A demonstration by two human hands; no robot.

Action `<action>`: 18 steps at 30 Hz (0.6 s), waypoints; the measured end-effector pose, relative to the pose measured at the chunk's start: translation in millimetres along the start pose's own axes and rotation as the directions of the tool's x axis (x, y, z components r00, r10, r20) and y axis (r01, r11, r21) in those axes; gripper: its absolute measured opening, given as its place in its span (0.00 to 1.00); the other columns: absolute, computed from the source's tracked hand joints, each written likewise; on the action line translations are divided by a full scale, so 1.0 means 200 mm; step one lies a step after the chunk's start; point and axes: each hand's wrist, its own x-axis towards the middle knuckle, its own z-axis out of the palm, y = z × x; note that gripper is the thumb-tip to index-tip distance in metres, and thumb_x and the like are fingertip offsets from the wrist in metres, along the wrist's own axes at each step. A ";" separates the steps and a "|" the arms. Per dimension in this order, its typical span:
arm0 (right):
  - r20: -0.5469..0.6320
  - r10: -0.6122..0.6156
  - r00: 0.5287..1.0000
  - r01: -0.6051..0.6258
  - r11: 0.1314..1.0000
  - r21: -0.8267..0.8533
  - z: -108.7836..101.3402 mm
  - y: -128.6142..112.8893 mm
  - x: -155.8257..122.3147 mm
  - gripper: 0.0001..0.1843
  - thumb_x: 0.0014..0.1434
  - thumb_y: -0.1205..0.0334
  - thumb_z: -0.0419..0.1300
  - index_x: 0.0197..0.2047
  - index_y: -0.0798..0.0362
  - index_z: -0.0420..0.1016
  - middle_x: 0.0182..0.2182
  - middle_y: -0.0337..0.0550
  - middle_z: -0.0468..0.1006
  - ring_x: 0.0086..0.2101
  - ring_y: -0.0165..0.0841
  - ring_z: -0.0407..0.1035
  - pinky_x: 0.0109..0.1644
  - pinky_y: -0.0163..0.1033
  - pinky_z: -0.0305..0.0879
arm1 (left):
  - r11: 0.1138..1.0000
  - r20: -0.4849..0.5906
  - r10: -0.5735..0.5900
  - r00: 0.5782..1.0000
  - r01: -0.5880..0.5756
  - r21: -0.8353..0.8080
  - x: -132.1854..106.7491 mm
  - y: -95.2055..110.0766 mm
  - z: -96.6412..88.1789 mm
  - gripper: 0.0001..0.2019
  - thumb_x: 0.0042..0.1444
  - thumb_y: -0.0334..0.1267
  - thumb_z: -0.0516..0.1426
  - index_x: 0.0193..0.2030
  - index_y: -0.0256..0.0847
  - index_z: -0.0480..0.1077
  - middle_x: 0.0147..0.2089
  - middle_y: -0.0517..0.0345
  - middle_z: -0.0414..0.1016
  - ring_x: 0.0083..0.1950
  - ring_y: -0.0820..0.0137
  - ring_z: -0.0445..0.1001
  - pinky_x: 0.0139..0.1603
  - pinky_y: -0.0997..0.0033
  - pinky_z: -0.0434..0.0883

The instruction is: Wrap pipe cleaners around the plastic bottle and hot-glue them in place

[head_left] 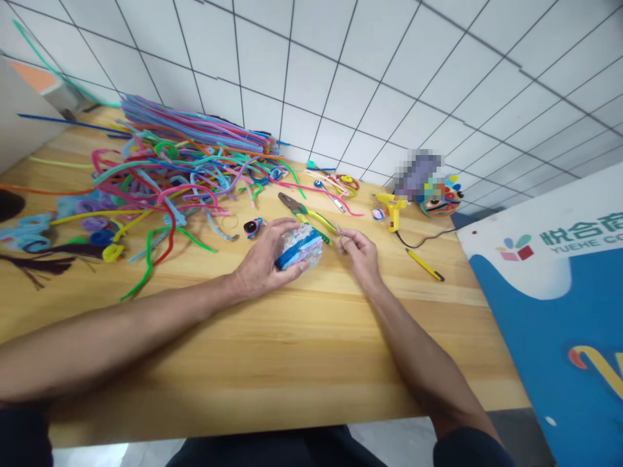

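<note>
My left hand point(263, 263) is wrapped round a rounded craft piece point(302, 248) in blue, lilac and whitish fuzzy strands, held low over the wooden table. Part of the piece is hidden behind my fingers. To its right, my right hand point(360, 255) is closed in a pinch, a short gap away from the piece. Something thin seems to stick out at the fingertips, too small to name. Just beyond both hands lie pliers point(316, 220) with yellow-green handles, their jaws pointing to the far left.
A tangled heap of coloured pipe cleaners point(170, 175) covers the far left, with a lilac bundle point(195, 126) along the tiled wall. A yellow glue gun point(395, 211) with a cord, a yellow utility knife point(425, 264) and a colourful figure point(440, 196) are at the right. A blue-and-white board point(549, 298) borders the table.
</note>
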 end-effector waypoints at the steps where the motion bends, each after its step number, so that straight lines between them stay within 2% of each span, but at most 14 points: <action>1: 0.015 0.017 1.000 -0.018 0.998 0.061 0.00 0.00 0.00 0.18 0.58 0.50 0.62 0.46 0.52 0.81 0.27 0.35 0.77 0.29 0.31 0.69 0.39 0.39 0.67 | 1.000 -0.003 0.001 1.000 -0.001 0.007 0.00 0.00 0.00 0.35 0.62 0.43 0.65 0.71 0.46 0.56 0.67 0.41 0.67 0.69 0.50 0.69 0.70 0.42 0.70; 4: 0.054 0.077 0.996 -0.087 0.974 0.211 0.01 -0.01 0.00 0.17 0.55 0.51 0.64 0.45 0.51 0.80 0.24 0.33 0.74 0.24 0.29 0.66 0.33 0.38 0.64 | 1.000 -0.014 -0.001 1.000 0.001 0.017 -0.01 0.00 0.00 0.34 0.62 0.44 0.65 0.71 0.45 0.56 0.66 0.41 0.67 0.69 0.50 0.69 0.70 0.41 0.70; 7: 0.075 0.120 0.990 -0.136 0.951 0.278 0.01 -0.02 0.00 0.17 0.53 0.52 0.65 0.44 0.51 0.79 0.23 0.34 0.74 0.23 0.30 0.66 0.31 0.38 0.63 | 1.000 -0.016 -0.016 1.000 0.017 0.020 -0.01 0.00 0.01 0.36 0.61 0.46 0.66 0.71 0.45 0.57 0.66 0.40 0.68 0.70 0.49 0.69 0.70 0.41 0.70; 11: 0.074 0.119 0.990 -0.135 0.950 0.282 0.02 -0.02 0.00 0.17 0.52 0.52 0.65 0.43 0.50 0.79 0.22 0.34 0.74 0.24 0.30 0.66 0.31 0.38 0.62 | 0.999 0.006 -0.042 0.999 0.042 0.030 -0.02 -0.01 0.02 0.41 0.57 0.49 0.69 0.72 0.45 0.56 0.68 0.39 0.66 0.71 0.47 0.67 0.71 0.39 0.69; 18: 0.056 0.069 0.996 -0.081 0.963 0.255 0.02 0.02 0.00 0.17 0.53 0.52 0.65 0.43 0.52 0.80 0.20 0.31 0.72 0.22 0.28 0.64 0.30 0.37 0.59 | 0.999 -0.016 -0.046 0.999 0.047 0.012 -0.01 -0.01 0.03 0.40 0.55 0.44 0.70 0.71 0.46 0.57 0.68 0.41 0.67 0.70 0.49 0.69 0.71 0.41 0.70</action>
